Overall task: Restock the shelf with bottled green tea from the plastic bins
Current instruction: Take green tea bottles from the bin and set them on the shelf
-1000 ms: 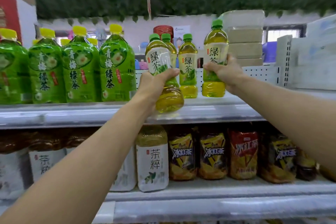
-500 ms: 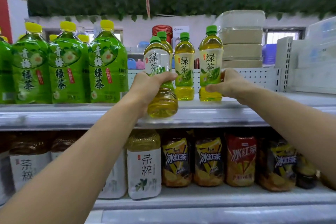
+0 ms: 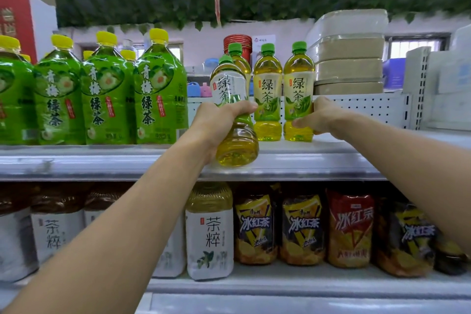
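Left hand point(image 3: 216, 122) is wrapped around the waist of a green tea bottle point(image 3: 233, 109), tilted, its base hanging over the upper shelf point(image 3: 102, 160) edge. Right hand point(image 3: 321, 118) curls around the rightmost standing bottle point(image 3: 298, 99), which is already on the shelf beside another. Full bottles, so probably hefty, and the smooth plastic could be slick (the narrow label waist is the best grab). The plastic bins aren't in view, and the right fingertips are hidden behind the bottle.
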The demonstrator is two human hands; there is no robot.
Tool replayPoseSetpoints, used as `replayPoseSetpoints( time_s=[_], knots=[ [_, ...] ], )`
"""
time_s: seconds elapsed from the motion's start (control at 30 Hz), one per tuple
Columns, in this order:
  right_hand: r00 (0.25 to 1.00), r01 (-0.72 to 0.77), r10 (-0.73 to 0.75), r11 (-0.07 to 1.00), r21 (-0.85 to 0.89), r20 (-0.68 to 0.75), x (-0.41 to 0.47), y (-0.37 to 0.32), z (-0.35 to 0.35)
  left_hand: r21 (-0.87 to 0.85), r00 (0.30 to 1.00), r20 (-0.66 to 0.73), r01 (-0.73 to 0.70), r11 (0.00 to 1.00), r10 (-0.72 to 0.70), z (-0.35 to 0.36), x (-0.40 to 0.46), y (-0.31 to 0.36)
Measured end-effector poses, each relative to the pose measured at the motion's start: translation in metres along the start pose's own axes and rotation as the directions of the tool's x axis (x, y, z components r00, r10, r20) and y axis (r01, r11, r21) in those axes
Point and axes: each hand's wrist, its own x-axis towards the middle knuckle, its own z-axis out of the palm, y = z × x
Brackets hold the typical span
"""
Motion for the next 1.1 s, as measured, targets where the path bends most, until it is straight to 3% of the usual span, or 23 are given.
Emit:
replayPoseSetpoints(
  time_s=[0.17, 0.23, 0.27, 0.33, 0.4, 0.5, 0.53, 0.6, 0.7, 0.83, 0.97, 1.1],
  knots=[
    [0.995, -0.098, 0.098, 0.992, -0.078, 0.003, -0.002, 0.0, 0.0, 0.021, 1.0, -0.014, -0.002, 1.0, 0.002, 0.002, -0.001, 0.0],
    [0.984, -0.114, 0.088, 0.98, -0.165, -0.156, -0.009, -0.003, 0.002, 0.014, 1.0, -0.023, -0.009, 1.0, 0.01, 0.004, -0.002, 0.0],
    [0.97, -0.05, 0.013, 0.988, -0.147, -0.241, -0.016, -0.007, 0.002, 0.004, 1.0, -0.024, -0.016, 1.0, 0.016, 0.004, -0.004, 0.001],
    [0.937, 0.187, -0.164, 0.981, 0.046, -0.31, -0.038, -0.021, 0.002, -0.014, 0.999, -0.032, -0.038, 0.999, 0.038, 0.007, -0.008, 0.003],
    [0.944, 0.314, -0.279, 0.925, 0.213, -0.177, -0.066, -0.036, 0.003, -0.045, 0.998, -0.044, -0.05, 0.998, 0.048, 0.012, -0.01, 0.004],
    [0.9, 0.317, -0.377, 0.911, 0.264, 0.22, -0.101, -0.054, 0.01, -0.212, 0.989, -0.057, -0.143, 0.967, 0.133, 0.022, -0.012, 0.007],
    [0.874, 0.321, -0.395, 0.906, 0.275, 0.284, -0.106, -0.056, 0.013, -0.254, 0.986, -0.058, -0.167, 0.953, 0.157, 0.026, -0.014, 0.009],
    [0.856, 0.365, -0.451, 0.873, 0.323, 0.253, -0.107, -0.058, 0.016, -0.265, 0.975, -0.047, -0.222, 0.938, 0.217, 0.036, -0.016, 0.014],
    [0.889, 0.41, -0.453, 0.85, 0.331, 0.063, -0.099, -0.057, 0.014, -0.194, 0.955, 0.0, -0.292, 0.937, 0.297, 0.047, -0.013, 0.023],
    [0.917, 0.398, -0.376, 0.874, 0.278, -0.13, -0.084, -0.039, -0.002, -0.071, 0.948, 0.093, -0.298, 0.952, 0.304, 0.05, -0.002, 0.036],
    [0.957, 0.283, -0.247, 0.907, 0.313, -0.15, -0.07, -0.015, -0.03, 0.225, 0.976, -0.087, -0.178, 0.958, 0.201, 0.032, 0.028, 0.016],
    [0.979, 0.181, -0.141, 0.935, 0.306, -0.149, -0.063, 0.011, -0.041, 0.341, 0.995, -0.089, -0.005, 0.94, 0.038, 0.017, 0.051, -0.012]
  ],
)
